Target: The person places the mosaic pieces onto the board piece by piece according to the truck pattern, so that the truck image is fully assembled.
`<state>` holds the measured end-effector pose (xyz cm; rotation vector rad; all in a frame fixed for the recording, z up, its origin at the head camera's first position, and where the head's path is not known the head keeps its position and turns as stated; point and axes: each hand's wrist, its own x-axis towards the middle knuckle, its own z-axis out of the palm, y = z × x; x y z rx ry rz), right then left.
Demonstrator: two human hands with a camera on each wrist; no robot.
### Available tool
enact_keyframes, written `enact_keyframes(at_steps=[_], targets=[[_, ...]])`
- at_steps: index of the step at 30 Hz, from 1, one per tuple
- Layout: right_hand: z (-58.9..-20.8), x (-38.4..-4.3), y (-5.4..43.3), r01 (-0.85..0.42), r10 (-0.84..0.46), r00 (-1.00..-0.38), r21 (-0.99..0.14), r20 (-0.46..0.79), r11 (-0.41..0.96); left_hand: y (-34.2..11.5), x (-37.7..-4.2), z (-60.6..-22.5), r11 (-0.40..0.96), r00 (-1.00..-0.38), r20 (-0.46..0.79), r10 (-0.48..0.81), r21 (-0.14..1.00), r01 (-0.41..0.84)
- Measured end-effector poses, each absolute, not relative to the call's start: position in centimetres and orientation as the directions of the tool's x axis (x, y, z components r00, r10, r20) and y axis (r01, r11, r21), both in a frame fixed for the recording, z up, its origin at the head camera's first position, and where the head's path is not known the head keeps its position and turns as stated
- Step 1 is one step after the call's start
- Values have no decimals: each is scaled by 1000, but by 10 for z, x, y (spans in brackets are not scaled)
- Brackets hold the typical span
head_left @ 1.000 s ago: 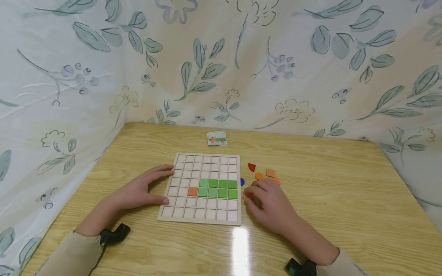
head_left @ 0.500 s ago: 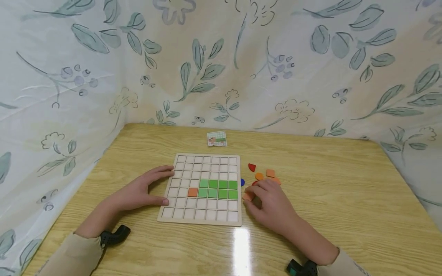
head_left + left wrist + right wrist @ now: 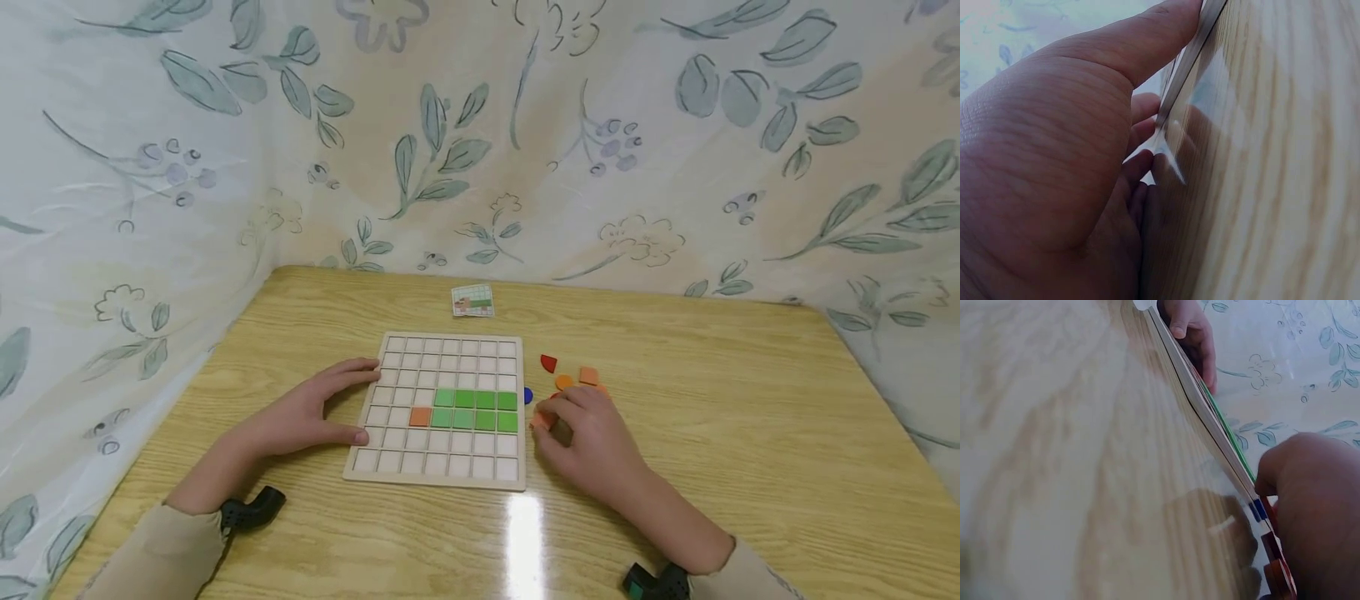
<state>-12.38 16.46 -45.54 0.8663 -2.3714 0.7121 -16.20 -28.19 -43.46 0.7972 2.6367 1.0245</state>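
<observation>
A wooden grid board (image 3: 435,478) lies on the table with a double row of green tiles (image 3: 485,411) and one orange square tile (image 3: 421,417) in its cells. My left hand (image 3: 303,415) rests at its left edge, thumb (image 3: 1166,28) and fingers spread and touching the rim. Just off the right edge, my right hand (image 3: 592,442) pinches an orange tile (image 3: 542,419) between thumb and fingers. Under and beyond those fingers lie loose pieces: a blue disc (image 3: 528,396), an orange disc (image 3: 564,382), a red quarter-circle (image 3: 549,363) and an orange square (image 3: 588,375).
A small picture card (image 3: 472,301) with a printed green and orange pattern lies behind the board. Floral fabric (image 3: 480,167) hangs along the back and left of the wooden table (image 3: 750,433). Black wrist cameras (image 3: 253,508) sit at both cuffs.
My right hand has shifted slightly to the right, and the orange tile between its fingers has moved a little away from the board. My left hand stays at the board's edge.
</observation>
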Motion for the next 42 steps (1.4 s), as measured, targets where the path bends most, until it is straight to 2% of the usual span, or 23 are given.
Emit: enact_keyframes(at_steps=[5, 13, 17, 42], targets=[[-455, -127, 159, -710, -410, -643, -301, 647, 637, -282, -162, -435, 627, -838, -3, 545, 665, 405], [-453, -133, 147, -700, -392, -670, -361, 630, 616, -284, -161, -433, 629, -837, 14, 547, 653, 422], [-451, -139, 139, -715, -402, -659, -365, 635, 596, -285, -161, -433, 627, -838, 18, 545, 654, 423], [-442, -160, 72, -798, -557, -585, -294, 590, 526, -280, -162, -434, 628, -836, 4, 548, 659, 414]])
